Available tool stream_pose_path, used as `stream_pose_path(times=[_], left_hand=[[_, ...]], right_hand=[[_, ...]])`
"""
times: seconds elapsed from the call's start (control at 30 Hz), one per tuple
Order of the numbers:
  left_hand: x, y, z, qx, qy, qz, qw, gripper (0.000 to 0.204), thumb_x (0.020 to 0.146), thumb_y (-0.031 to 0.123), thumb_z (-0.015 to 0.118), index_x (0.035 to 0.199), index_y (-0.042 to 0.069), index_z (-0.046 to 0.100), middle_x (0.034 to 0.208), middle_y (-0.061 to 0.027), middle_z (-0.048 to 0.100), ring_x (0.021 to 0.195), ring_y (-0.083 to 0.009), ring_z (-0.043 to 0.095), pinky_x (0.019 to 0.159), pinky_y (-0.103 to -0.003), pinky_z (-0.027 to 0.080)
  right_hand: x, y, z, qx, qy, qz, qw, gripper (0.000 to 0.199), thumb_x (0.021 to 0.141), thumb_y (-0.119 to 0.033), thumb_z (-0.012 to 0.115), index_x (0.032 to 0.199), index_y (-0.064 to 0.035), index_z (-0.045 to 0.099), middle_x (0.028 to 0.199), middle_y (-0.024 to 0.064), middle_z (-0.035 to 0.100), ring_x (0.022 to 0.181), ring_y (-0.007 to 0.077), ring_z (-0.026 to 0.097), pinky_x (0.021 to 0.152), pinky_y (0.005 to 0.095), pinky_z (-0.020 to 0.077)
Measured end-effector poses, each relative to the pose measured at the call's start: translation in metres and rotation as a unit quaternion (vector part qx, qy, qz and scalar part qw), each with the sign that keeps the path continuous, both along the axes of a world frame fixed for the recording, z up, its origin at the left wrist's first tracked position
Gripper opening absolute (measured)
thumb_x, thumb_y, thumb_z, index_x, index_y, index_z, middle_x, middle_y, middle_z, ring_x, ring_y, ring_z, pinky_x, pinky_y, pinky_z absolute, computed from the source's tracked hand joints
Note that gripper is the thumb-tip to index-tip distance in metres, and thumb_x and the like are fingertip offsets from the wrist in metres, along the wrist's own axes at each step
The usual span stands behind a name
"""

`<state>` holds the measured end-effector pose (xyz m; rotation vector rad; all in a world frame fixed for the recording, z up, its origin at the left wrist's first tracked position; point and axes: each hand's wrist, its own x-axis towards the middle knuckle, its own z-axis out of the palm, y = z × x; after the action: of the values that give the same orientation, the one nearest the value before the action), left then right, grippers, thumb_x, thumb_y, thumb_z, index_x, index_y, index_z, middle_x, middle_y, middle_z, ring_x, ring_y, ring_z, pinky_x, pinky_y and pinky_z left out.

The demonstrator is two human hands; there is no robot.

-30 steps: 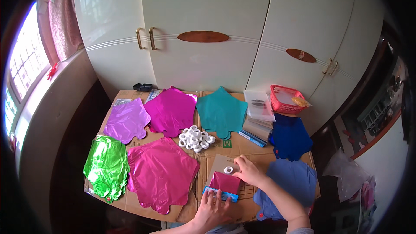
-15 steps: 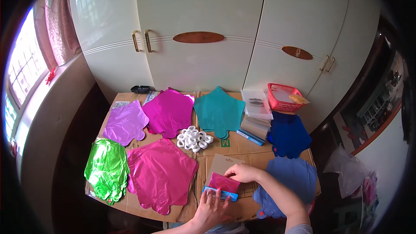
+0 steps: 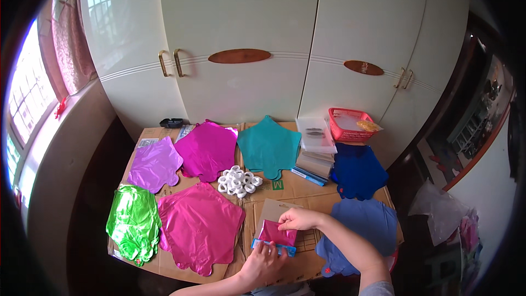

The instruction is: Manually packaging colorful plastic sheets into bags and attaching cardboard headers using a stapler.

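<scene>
A beige backing card with a blue lower strip (image 3: 291, 251) lies at the table's near edge, and a folded pink foil balloon (image 3: 272, 231) rests on it. My left hand (image 3: 263, 263) grips the card's blue strip, fingertips bent over it along the pink foil's lower edge. My right hand (image 3: 298, 219) pinches the foil's upper right side between thumb and fingers. Left of the card spreads a flat pink star-shaped foil balloon stack (image 3: 200, 227). A pale blue foil balloon stack (image 3: 359, 230) lies partly under my right forearm.
Cardboard (image 3: 263, 205) covers the table. Farther out lie green (image 3: 133, 222), lilac (image 3: 155, 165), magenta (image 3: 208, 148), teal (image 3: 268, 145) and dark blue foil stacks (image 3: 359, 170). White ribbon rolls (image 3: 239, 181) sit mid-table. Backing cards (image 3: 313, 165), clear sleeves (image 3: 316, 134) and a red basket (image 3: 350, 131) stand back right.
The view has tilted and shifted slightly. My right hand has drawn a little left over the folded pink foil, which stays on the card. My left hand keeps to the blue strip.
</scene>
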<state>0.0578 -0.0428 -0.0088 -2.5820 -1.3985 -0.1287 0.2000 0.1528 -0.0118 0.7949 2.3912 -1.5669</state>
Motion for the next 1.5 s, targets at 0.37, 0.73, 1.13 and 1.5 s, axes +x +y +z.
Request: stream_pose_path(times=[0.37,0.73,1.13,1.5], left_hand=[[0.002,0.008,0.012,0.046,0.062,-0.05,0.996,0.036,0.079,0.019,0.052,0.112,0.002,0.055,0.092,-0.0171,0.062,0.085,-0.0247,0.06,0.086,-0.037,0.045],[0.001,0.009,0.003,0.07,0.085,-0.056,0.992,0.037,0.078,0.019,0.052,0.11,0.002,0.059,0.089,-0.015,0.062,0.082,-0.0224,0.059,0.077,-0.031,0.045],[-0.005,0.013,-0.017,0.109,-0.018,-0.021,0.994,0.036,0.077,0.022,0.052,0.111,0.008,0.058,0.106,-0.0159,0.059,0.096,-0.0272,0.061,0.078,-0.034,0.052],[0.001,0.016,-0.003,0.114,0.005,-0.015,0.993,0.028,0.081,0.019,0.051,0.108,0.013,0.055,0.106,-0.02,0.062,0.094,-0.03,0.065,0.074,-0.037,0.057]], right_hand=[[-0.003,-0.011,0.003,0.182,0.003,-0.007,0.983,0.032,0.08,-0.038,0.068,0.091,-0.0078,0.062,0.074,0.0074,0.067,0.076,0.0237,0.065,0.069,0.0351,0.0474],[-0.034,-0.035,-0.027,0.522,0.198,0.088,0.825,0.043,0.092,-0.036,0.049,0.133,-0.0197,0.047,0.143,0.0071,0.037,0.132,0.0244,0.035,0.107,0.0456,0.0278],[-0.032,-0.037,-0.031,0.507,0.181,0.108,0.836,0.05,0.093,-0.029,0.047,0.14,-0.0143,0.039,0.146,0.0063,0.036,0.135,0.0286,0.032,0.11,0.0513,0.0215],[0.042,0.196,0.003,0.573,0.081,-0.224,0.784,0.036,0.077,-0.009,0.053,0.113,-0.0042,0.059,0.121,0.0151,0.058,0.117,0.0315,0.051,0.102,0.0422,0.0376]])
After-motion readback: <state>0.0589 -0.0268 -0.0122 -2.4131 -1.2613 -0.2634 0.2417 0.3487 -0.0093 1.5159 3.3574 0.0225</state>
